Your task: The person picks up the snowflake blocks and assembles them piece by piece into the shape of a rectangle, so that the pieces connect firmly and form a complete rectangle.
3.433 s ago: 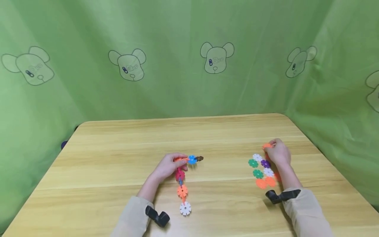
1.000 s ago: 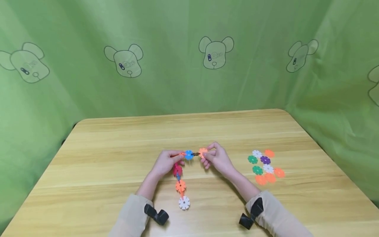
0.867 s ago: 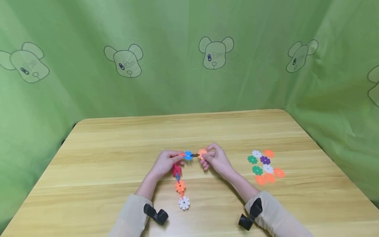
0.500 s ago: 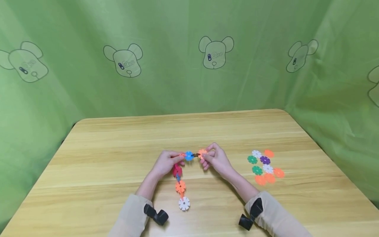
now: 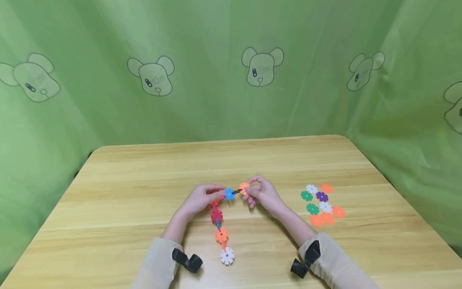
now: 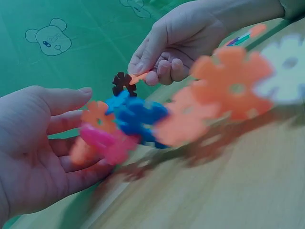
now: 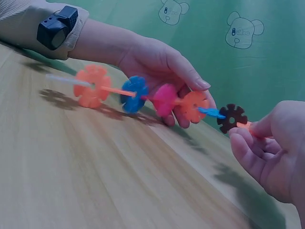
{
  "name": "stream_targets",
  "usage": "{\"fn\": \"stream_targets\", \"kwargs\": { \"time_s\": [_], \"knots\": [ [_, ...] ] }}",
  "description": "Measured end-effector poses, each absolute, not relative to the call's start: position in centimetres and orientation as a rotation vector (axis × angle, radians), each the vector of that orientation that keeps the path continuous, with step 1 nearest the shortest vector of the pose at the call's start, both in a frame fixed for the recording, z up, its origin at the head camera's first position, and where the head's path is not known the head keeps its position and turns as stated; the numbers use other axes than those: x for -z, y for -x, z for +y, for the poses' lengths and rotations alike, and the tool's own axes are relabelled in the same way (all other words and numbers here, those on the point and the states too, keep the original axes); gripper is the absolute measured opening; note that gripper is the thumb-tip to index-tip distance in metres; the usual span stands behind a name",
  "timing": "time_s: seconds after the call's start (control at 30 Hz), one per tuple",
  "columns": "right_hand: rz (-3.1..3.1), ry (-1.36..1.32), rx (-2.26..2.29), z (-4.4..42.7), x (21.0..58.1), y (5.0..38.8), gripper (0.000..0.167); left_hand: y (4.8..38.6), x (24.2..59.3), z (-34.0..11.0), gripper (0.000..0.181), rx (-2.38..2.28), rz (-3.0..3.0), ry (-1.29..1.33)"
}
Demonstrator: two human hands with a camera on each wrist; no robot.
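A chain of notched interlocking discs runs between my hands, raised off the table in the wrist views. My right hand [image 5: 265, 196] pinches the orange disc [image 5: 244, 188] at its far end, which joins a brown disc [image 7: 232, 118] and then a blue disc [image 5: 229, 194]. My left hand [image 6: 47, 148] stands around the chain's bend with fingers loosely spread and the thumb apart from the discs, near an orange disc [image 7: 194, 106] and pink discs [image 5: 217, 216]. Towards the near end come a dark blue disc [image 7: 134, 94], an orange disc [image 5: 221, 235] and a white disc [image 5: 227, 255].
Several loose discs lie on the wooden table [image 5: 144, 172] at the right: orange [image 5: 338, 212], green [image 5: 306, 196], white [image 5: 325, 206] and a purple disc [image 5: 322, 196]. A green curtain [image 5: 209, 112] with bear-head outlines hangs behind the table.
My right hand has brought an orange disc from the loose discs to the chain's brown end. My left fingers have let go at the bend, and the chain has shifted slightly towards me.
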State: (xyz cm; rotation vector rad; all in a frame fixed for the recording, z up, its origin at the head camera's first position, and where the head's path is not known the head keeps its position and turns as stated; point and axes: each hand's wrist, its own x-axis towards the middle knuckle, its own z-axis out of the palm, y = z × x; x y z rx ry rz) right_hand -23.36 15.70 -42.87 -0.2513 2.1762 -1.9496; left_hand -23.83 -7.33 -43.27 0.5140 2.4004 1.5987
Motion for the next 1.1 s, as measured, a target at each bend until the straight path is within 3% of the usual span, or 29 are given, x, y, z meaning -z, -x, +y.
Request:
{"fn": "stream_targets", "kwargs": {
  "time_s": [0.27,0.57,0.8,1.1],
  "knots": [
    [2.126,0.348,1.899,14.8,43.1,23.2,0.025,23.9,43.4,-7.2,0.045,-1.548,2.346,-0.59],
    [2.112,0.419,1.881,13.6,42.7,23.2,0.035,23.6,42.8,-6.9,0.042,-1.57,2.267,-0.573],
    [2.163,0.403,1.852,13.9,42.8,23.4,0.034,23.6,42.9,-6.8,0.052,-1.604,2.227,-0.563],
    [2.295,0.256,1.887,16.9,41.9,24.0,0.036,23.6,43.1,-7.2,0.052,-1.724,2.236,-0.408]
  ]
}}
